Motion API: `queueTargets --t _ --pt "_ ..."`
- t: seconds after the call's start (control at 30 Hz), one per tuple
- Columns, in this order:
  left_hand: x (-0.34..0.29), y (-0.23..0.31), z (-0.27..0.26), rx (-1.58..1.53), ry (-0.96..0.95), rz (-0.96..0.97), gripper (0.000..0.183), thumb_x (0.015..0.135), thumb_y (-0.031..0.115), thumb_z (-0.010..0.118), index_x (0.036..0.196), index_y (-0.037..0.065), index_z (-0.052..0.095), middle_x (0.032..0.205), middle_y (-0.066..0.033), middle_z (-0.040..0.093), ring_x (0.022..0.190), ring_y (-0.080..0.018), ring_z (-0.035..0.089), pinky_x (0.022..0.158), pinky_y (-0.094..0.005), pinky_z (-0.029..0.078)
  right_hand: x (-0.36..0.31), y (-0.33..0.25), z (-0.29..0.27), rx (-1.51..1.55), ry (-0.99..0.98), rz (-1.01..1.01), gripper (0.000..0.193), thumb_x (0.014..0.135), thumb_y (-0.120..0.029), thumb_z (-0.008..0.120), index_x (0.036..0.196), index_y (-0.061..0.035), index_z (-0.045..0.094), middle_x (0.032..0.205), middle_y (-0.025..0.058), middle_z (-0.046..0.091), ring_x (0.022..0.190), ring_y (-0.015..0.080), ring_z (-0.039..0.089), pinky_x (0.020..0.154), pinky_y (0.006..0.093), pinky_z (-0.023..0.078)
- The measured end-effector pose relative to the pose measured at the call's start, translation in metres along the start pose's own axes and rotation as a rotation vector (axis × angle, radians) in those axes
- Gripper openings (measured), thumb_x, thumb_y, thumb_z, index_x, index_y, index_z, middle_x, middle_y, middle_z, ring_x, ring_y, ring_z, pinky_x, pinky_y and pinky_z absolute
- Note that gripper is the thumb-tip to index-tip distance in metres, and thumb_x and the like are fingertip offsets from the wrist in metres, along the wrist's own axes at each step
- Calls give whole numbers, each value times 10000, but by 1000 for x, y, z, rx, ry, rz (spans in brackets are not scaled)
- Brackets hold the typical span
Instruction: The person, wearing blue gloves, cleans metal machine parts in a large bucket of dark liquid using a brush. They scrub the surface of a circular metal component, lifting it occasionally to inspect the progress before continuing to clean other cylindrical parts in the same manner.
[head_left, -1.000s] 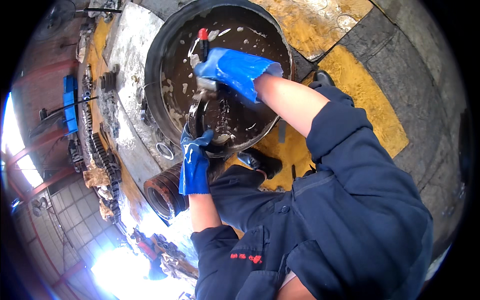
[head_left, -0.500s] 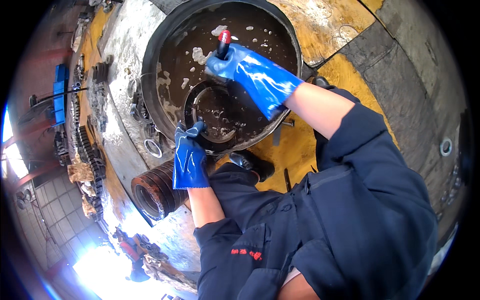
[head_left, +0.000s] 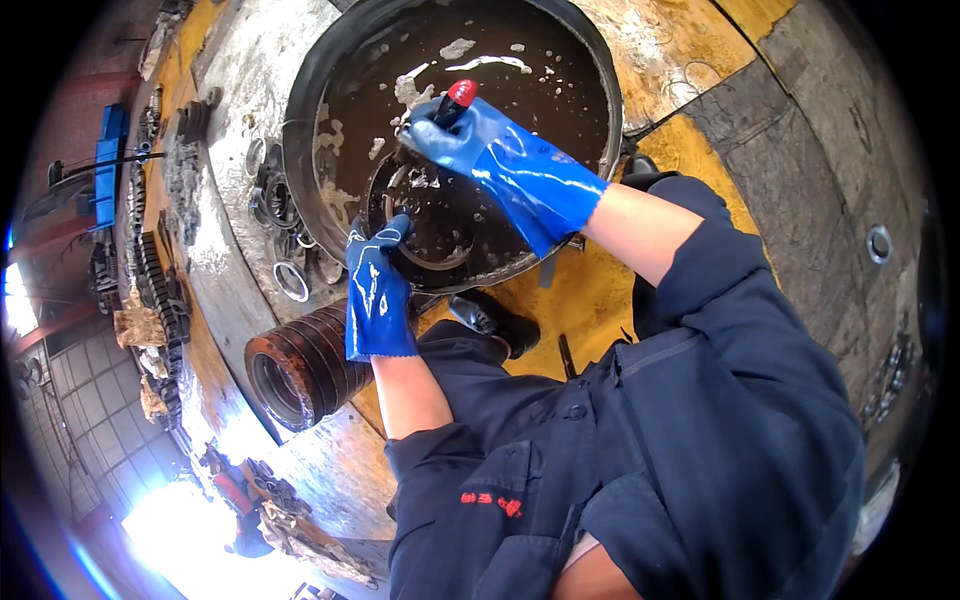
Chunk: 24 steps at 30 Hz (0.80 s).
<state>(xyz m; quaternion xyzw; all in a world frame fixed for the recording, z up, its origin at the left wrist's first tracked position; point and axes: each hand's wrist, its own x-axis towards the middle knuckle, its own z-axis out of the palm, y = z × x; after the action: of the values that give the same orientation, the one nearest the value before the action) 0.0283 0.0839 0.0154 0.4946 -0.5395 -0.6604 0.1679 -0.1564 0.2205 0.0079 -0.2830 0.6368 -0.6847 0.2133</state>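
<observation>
A large round dark basin [head_left: 300,130] holds murky brown liquid with patches of foam. Within it a broad metal ring [head_left: 440,265] lies partly under the surface. My left hand [head_left: 378,285], in a blue rubber glove, closes on the ring's near-left edge. Above the ring's far side, my right hand [head_left: 455,140], gloved alike, is wrapped round a black handle with a red end [head_left: 460,94]. The handle leans to the right; the tool's working end is hidden under the glove, so its kind cannot be made out.
A rusty ribbed cylinder [head_left: 300,365] lies beside my left forearm. Several metal rings [head_left: 272,200] are left of the basin, one pale ring [head_left: 291,281] nearer. My shoe [head_left: 495,325] stands on the yellow floor. Another ring [head_left: 879,244] lies far right.
My right hand has moved slightly down and left relative to the basin, and the handle has tipped from nearly upright toward the right. My left hand stays at the ring. The whole view has shifted slightly.
</observation>
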Motion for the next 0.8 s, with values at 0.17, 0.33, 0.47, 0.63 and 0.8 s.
queueTargets --t 0.17,0.33,0.47,0.63,0.8 --pt "16 -3 -18 -89 -251 -4 380 943 15 661 1321 -26 662 1150 -195 756 933 -312 760 830 -422 641 -27 -1 37 -153 -196 -322 316 1034 -377 694 1168 -98 758 1020 96 794 930 240 774 867 370 623" --pt "-4 8 8 30 -166 26 463 910 27 731 1361 -5 632 1115 -174 775 914 -284 744 816 -371 604 5 43 6 -90 -104 33 210 1061 -219 607 1121 -54 722 923 47 768 774 141 700 739 322 595" --pt "0 5 -7 47 -155 29 467 908 47 763 1354 13 628 1149 -143 782 931 -250 738 820 -357 588 2 38 -15 -198 84 486 422 965 -411 631 1054 -15 749 929 219 761 889 388 745 859 457 573" --pt "5 4 -13 96 -160 35 465 904 63 776 1344 21 630 1155 -135 783 927 -242 733 831 -361 584 -9 19 -30 -310 104 658 427 962 -404 614 1097 -28 767 968 220 777 940 402 756 872 458 575" --pt "9 1 -1 34 -112 -7 531 907 60 775 1395 0 576 1156 -145 784 913 -252 739 793 -370 582 -11 20 -13 -64 77 93 312 997 -350 613 1043 -81 763 865 106 748 819 218 716 832 398 572"
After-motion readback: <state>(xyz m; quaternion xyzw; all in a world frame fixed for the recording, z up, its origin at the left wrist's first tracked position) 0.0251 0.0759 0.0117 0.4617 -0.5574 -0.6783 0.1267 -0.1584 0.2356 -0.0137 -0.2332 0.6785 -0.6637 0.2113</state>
